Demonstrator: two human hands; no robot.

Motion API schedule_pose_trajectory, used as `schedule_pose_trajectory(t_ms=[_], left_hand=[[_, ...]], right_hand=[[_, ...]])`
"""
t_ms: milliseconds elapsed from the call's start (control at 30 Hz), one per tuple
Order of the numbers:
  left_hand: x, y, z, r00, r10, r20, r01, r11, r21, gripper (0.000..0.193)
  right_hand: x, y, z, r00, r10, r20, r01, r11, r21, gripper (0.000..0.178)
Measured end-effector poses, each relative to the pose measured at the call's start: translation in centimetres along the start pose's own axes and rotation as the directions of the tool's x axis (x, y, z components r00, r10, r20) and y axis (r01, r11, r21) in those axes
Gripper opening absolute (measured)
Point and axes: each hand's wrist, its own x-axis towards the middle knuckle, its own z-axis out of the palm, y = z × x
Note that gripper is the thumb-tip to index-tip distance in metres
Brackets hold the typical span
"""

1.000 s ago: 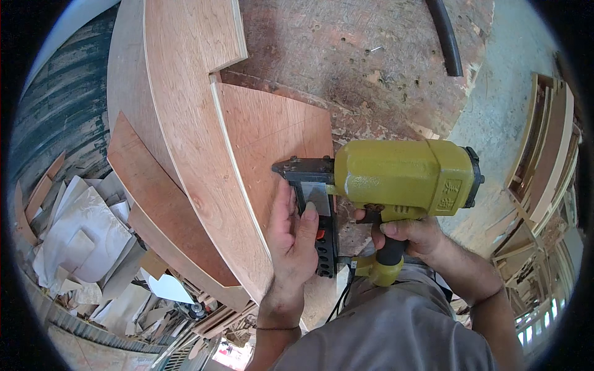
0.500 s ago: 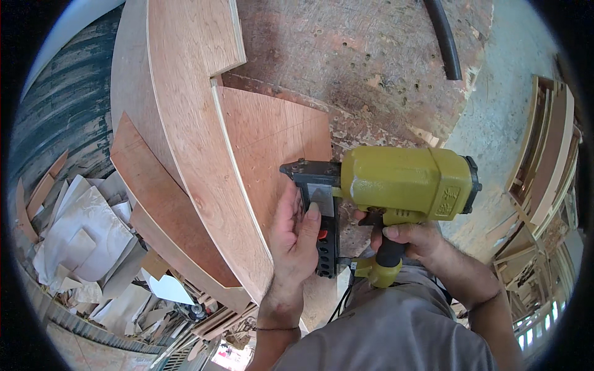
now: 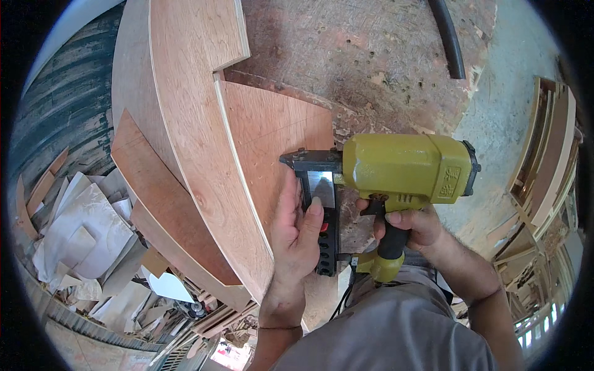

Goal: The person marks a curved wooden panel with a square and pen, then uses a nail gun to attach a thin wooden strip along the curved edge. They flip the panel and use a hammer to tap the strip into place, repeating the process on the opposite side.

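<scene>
An olive-green pneumatic nail gun point(image 3: 396, 167) lies on its side in front of me, its black nose pointing left over a reddish plywood piece point(image 3: 266, 123). My right hand point(image 3: 416, 230) wraps round its black grip, with fingers by the trigger. My left hand point(image 3: 297, 232) holds the black magazine, thumb on top and fingers behind. Left of the nose runs a long curved plywood strip point(image 3: 192, 123) with a step cut into its edge, set against the reddish piece. Whether the nose touches the wood, I cannot tell.
The worn wooden worktop point(image 3: 346, 55) stretches beyond, with a black hose point(image 3: 447, 40) at its far right. Another curved board point(image 3: 167, 204) lies at left, beside heaped offcuts and sheets point(image 3: 86, 229). Curved wooden frames point(image 3: 547, 161) stand on the right.
The nail gun has shifted slightly away from me, tilting a little at its body, with both hands still on it. The plywood pieces appear almost unmoved.
</scene>
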Motion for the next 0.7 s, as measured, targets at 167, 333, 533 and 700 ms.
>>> schedule_pose_trajectory(t_ms=[167,333,533,700], left_hand=[[0.1,-0.9,-0.5,1.000,0.015,0.026,-0.014,1.000,-0.009,0.062],[0.2,-0.1,-0.3,0.999,-0.028,0.018,0.028,0.999,-0.019,0.063],[0.3,-0.9,-0.7,0.997,0.062,0.050,-0.062,0.998,0.008,0.064],[0.3,0.3,-0.2,1.000,-0.010,0.029,0.011,1.000,-0.014,0.064]], right_hand=[[0.3,-0.5,0.1,1.000,-0.001,0.020,0.001,1.000,-0.018,0.064],[0.3,-0.5,0.2,1.000,0.005,0.001,-0.005,1.000,-0.021,0.063],[0.2,-0.5,0.3,1.000,0.011,-0.003,-0.011,1.000,-0.025,0.062],[0.3,-0.6,0.6,1.000,-0.004,-0.008,0.003,1.000,-0.024,0.062]])
